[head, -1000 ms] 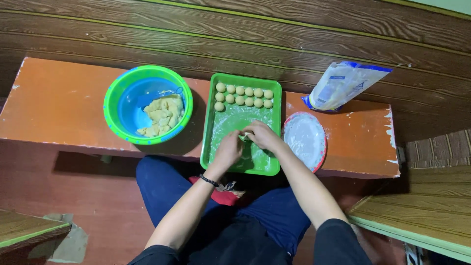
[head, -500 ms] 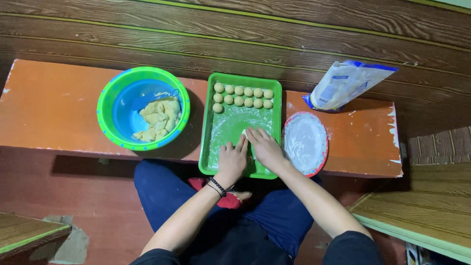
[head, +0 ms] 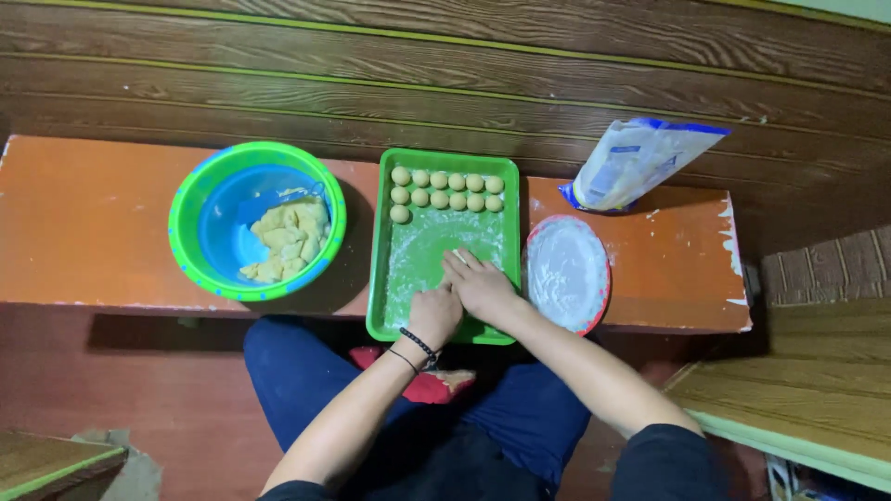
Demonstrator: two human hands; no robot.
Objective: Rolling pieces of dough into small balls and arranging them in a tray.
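Note:
A green rectangular tray (head: 382, 232) dusted with white flour lies on an orange bench (head: 83, 223). Several small round dough balls (head: 445, 189) sit in rows at its far end. My right hand (head: 478, 283) presses flat, palm down, on the floured tray floor, and whatever dough lies beneath it is hidden. My left hand (head: 434, 315) rests curled beside it at the tray's near edge, its fingers closed. A black band circles my left wrist.
A green and blue bowl (head: 255, 218) with pale yellow dough pieces stands left of the tray. A round plate of flour (head: 566, 274) sits to the right, a white and blue flour bag (head: 636, 162) behind it. A wooden wall runs along the back.
My hands were together over the tray's near end a second ago. They have spread apart, and my right hand has slid forward flat on the floured surface.

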